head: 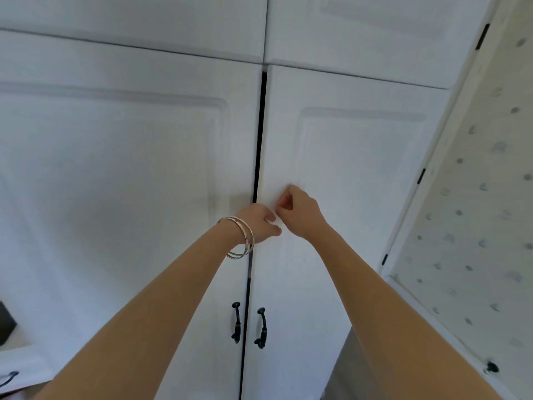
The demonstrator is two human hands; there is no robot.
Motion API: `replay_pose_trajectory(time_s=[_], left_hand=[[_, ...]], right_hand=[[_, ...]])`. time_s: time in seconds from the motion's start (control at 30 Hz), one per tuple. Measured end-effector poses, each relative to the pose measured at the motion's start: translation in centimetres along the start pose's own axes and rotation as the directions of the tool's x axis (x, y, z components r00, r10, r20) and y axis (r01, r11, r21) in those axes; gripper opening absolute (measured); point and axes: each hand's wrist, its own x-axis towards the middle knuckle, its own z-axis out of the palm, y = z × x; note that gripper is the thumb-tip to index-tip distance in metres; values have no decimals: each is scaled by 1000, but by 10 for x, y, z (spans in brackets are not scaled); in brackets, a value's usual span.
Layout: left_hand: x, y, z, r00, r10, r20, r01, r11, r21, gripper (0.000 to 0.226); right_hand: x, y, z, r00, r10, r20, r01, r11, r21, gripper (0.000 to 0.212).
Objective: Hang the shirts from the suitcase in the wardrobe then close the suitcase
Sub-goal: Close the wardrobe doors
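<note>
The big white wardrobe [129,168] fills almost the whole view. Its two tall doors meet in the middle, with a thin dark gap [259,134] running down between them. The left door [115,183] and the right door [346,168] look shut or very nearly shut. Above them sit two smaller top doors [360,30], also shut.

On the far right another white door [467,212] stands swung open, with rows of small round marks on it. It is not clear what that door belongs to.

Two bare arms reach up to the middle of the wardrobe. The left hand [259,223] wears thin bangles [242,241] on the wrist and sits right on the gap. Its fingers go toward the edge of the right door, so I cannot tell if its grip is spread or closed. The right hand [300,212] is touching the right door just beside the gap, with its fingers curled in, but it does not seem to be pinching anything.

Lower down are two small black handles [248,324], one on each door. No hand is on them.

No shirts and no suitcase can be seen here. So I think the job is at a door step: opening or shutting the wardrobe. How many shirts are hung cannot be told, nor whether the suitcase is closed.
</note>
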Motion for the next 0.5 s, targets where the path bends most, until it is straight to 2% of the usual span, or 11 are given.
replay_pose_trajectory(time_s=[0.07,0.23,0.43,0.5], left_hand=[[8,-3,0,1000,-14,-17,13,1000,-22,48],[27,-10,0,998,-46,-40,44,998,-46,48],[35,-1,5,1000,-12,-19,12,1000,9,20],[38,0,5,999,33,-28,-31,997,67,23]], right_hand=[[8,2,7,999,-16,-31,16,1000,-1,20],[25,3,13,999,-38,-6,38,999,-4,15],[28,5,13,998,-13,64,14,1000,-1,18],[27,3,9,993,-17,115,13,999,34,19]])
